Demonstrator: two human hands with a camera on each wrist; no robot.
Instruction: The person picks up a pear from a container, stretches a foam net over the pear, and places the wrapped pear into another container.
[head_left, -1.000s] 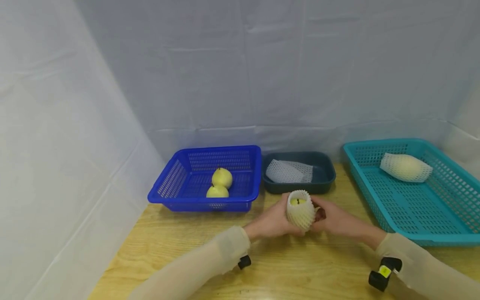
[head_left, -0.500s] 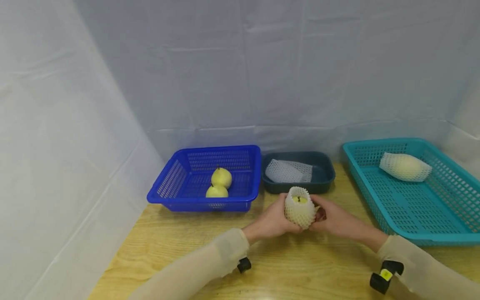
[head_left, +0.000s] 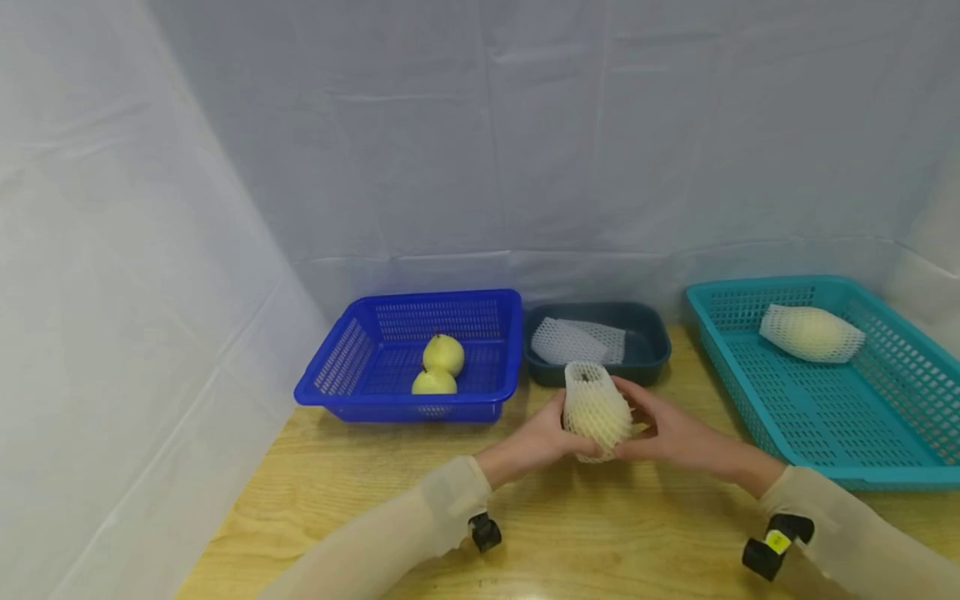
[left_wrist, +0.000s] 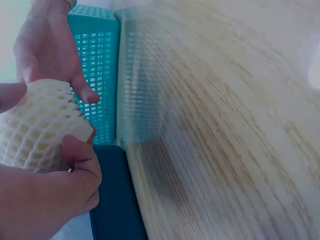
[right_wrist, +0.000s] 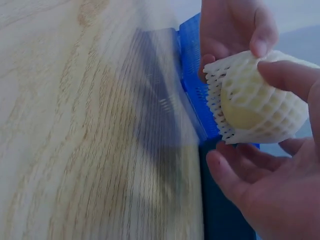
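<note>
Between my two hands is a pear in a white foam net sleeve (head_left: 597,414), held above the table. The net's collar stands up past the stem end. My left hand (head_left: 538,440) grips the sleeve from the left, and in the left wrist view its curled fingers (left_wrist: 80,157) pinch the netting. From the other side my right hand (head_left: 663,427) holds the pear, thumb (right_wrist: 285,75) on one side of the net and fingers beneath. In the right wrist view, bare pear skin (right_wrist: 237,117) shows within the net's jagged open edge.
A blue basket (head_left: 408,400) with two bare pears (head_left: 444,357) stands at left. Behind the hands, a dark tray (head_left: 647,342) has flat foam nets (head_left: 573,342). The teal basket (head_left: 750,400) at right contains a netted pear (head_left: 813,333). All stand on the wooden table (head_left: 345,475).
The netted pear has tilted, so its collar now points up and away and more of its side shows. Both hands have shifted slightly; the right fingers have spread along the net.
</note>
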